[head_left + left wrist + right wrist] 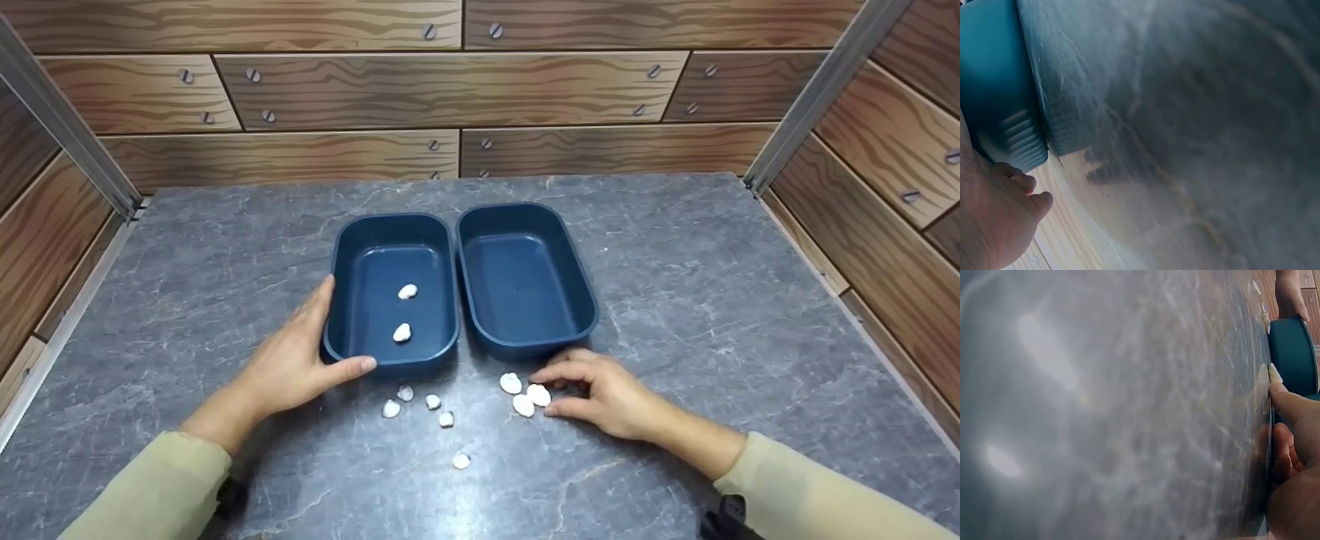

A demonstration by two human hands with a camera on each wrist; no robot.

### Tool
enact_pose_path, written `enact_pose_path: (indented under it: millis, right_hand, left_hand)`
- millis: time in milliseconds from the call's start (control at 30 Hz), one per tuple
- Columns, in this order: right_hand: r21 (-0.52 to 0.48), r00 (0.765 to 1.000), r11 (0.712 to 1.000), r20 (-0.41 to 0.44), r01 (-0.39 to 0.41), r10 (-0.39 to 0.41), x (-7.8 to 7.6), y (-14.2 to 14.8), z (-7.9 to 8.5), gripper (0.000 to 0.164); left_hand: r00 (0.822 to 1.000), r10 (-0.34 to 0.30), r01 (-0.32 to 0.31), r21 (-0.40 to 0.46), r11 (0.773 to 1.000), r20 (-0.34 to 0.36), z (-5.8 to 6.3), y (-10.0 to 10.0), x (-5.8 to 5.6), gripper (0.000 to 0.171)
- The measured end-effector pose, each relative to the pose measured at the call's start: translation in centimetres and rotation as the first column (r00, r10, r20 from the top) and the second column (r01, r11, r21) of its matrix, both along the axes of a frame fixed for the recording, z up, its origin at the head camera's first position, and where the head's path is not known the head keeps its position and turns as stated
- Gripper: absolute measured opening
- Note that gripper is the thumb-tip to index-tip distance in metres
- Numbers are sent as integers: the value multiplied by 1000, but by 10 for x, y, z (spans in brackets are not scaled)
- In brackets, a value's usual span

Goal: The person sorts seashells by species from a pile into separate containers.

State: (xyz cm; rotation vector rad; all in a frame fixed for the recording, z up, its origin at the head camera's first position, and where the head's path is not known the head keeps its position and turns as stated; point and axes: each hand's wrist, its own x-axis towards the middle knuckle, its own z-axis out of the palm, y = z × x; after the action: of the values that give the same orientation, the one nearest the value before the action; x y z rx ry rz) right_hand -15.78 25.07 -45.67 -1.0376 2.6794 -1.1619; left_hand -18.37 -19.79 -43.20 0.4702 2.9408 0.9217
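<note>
Two dark blue bins stand side by side on the grey marbled table. My left hand [289,364] rests at the near left corner of the left bin [337,247], fingers along its side and thumb at its front rim. In the left wrist view, those fingers [1024,183] are by the bin's outer wall. Two white seashells [407,292] lie in that bin. In front of the right bin [585,289], my right hand [611,397] pinches a white seashell [538,394] between thumb and fingers, low at the tabletop. Two similar shells [511,383] lie beside it.
Several smaller pale shells [433,402] are scattered before the left bin, one [461,460] closer to me. Wood-patterned panels [450,90] close off the back and sides of the table [675,285]. The inside of the right bin shows only its floor.
</note>
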Motion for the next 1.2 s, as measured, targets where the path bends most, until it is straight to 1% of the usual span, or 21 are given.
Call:
enact_pose_path:
  millis: [233, 400, 567, 967, 1200]
  right_hand:
    - [21, 1000, 1000, 10, 21, -21, -1, 1, 0, 31]
    - [21, 1000, 1000, 10, 23, -23, -1, 1, 0, 30]
    - [21, 1000, 999, 11, 24, -25, -1, 2, 0, 29]
    - [20, 999, 999, 38, 32, -32, 0, 1, 1, 29]
    - [12, 997, 999, 71, 43, -44, 0, 2, 1, 29]
  left_hand:
    - [1000, 0, 0, -2, 1000, -9, 0, 1, -1, 127]
    - [1000, 6, -6, -7, 1000, 1, 1, 1, -1, 127]
    - [1000, 5, -5, 1, 1000, -4, 0, 1, -1, 127]
    - [1000, 0, 1, 16, 1000, -8, -2, 1, -1, 127]
    - [1000, 5, -5, -2, 1000, -7, -1, 0, 1, 127]
